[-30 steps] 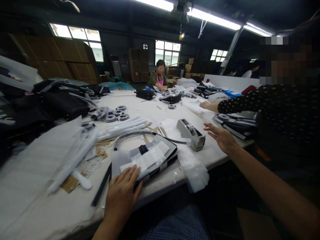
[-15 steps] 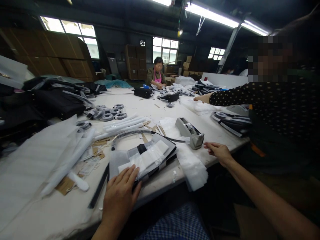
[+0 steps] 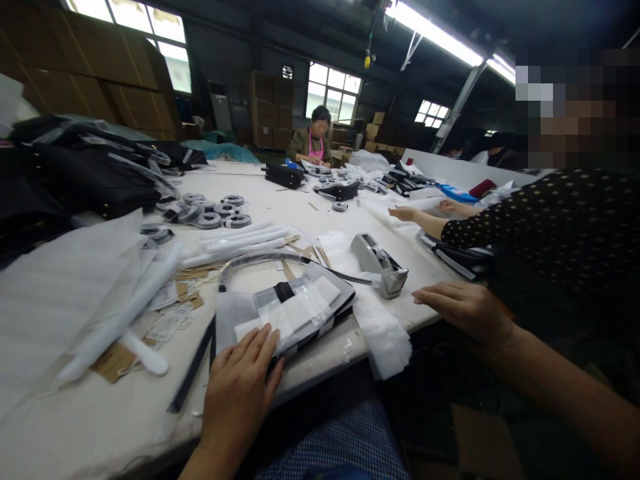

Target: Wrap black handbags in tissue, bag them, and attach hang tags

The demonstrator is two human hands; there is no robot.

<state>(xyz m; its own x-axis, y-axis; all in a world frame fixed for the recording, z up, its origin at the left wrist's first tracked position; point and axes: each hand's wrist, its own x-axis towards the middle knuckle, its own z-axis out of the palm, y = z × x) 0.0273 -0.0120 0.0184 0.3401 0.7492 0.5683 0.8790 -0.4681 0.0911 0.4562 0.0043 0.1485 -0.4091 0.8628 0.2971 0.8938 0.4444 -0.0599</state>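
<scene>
My left hand (image 3: 244,383) lies flat, fingers stretched out, on the near edge of a black bag (image 3: 345,303) topped with grey sheeting and white wrapping (image 3: 295,307). A plastic-wrapped handle (image 3: 260,257) arches from the bag's far side. To the right, my right hand (image 3: 465,307) hovers by the table edge with its fingers extended and nothing visible in them. Just left of its fingertips stands a grey tape dispenser (image 3: 380,265). Clear plastic bags (image 3: 383,333) hang over the table edge between the bag and that hand.
White foam-wrapped rods (image 3: 240,240), coiled straps (image 3: 207,220) and paper tags (image 3: 170,323) lie on the left side of the table (image 3: 280,200). Black bags (image 3: 95,173) are piled farther left. A co-worker in a dotted sleeve (image 3: 493,213) reaches in from the right; another person (image 3: 315,143) sits opposite.
My right hand has shifted slightly right, and its fingers have gone from pinched to straightened. The left hand stays on the bag. The co-worker's second hand has come into view.
</scene>
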